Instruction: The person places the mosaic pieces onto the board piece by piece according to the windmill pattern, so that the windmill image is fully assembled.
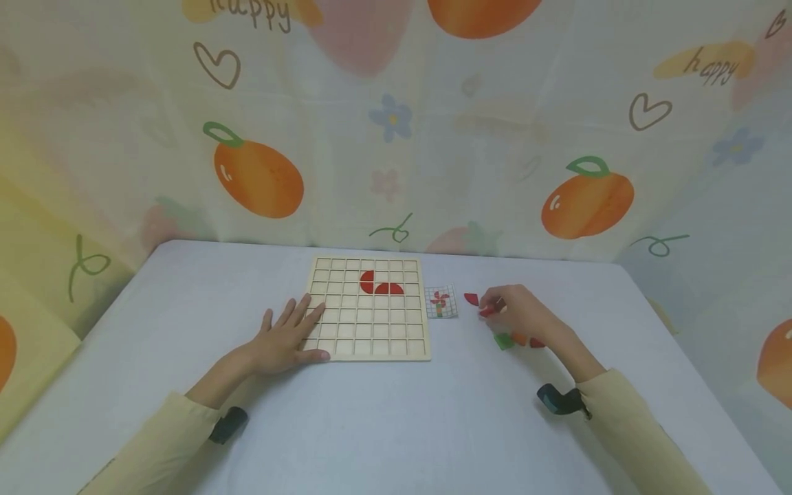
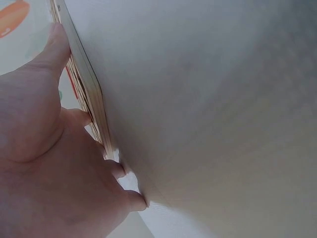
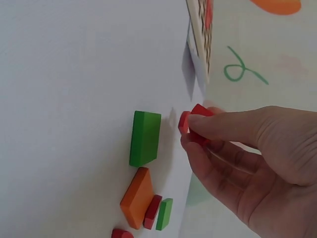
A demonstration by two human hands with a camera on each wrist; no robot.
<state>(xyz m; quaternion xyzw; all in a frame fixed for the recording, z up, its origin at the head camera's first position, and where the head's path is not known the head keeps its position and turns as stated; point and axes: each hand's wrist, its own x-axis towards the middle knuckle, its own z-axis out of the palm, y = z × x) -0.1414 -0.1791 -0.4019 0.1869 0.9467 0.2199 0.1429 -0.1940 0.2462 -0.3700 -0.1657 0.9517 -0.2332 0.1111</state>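
Observation:
A pale wooden grid board [image 1: 365,361] lies flat on the table, with several red quarter-round pieces [image 1: 368,282] set in its upper squares. My left hand [image 1: 281,344] rests with spread fingers on the board's left side, the thumb along its near left corner. Between the thumb and fingers of my right hand [image 1: 522,313] is a red piece [image 3: 199,130], pinched just above the table right of the board. Another red quarter-round piece [image 1: 471,299] lies just beyond those fingertips. A small pattern card [image 1: 441,301] showing a red flower on a grid sits against the board's right edge.
Below my right hand lie loose pieces: a green one [image 3: 144,139], an orange one [image 3: 137,199], a red one [image 3: 152,212] and a smaller green one [image 3: 164,214]. A white cloth covers the table [image 1: 383,426]; a fruit-patterned curtain [image 1: 470,185] hangs behind it.

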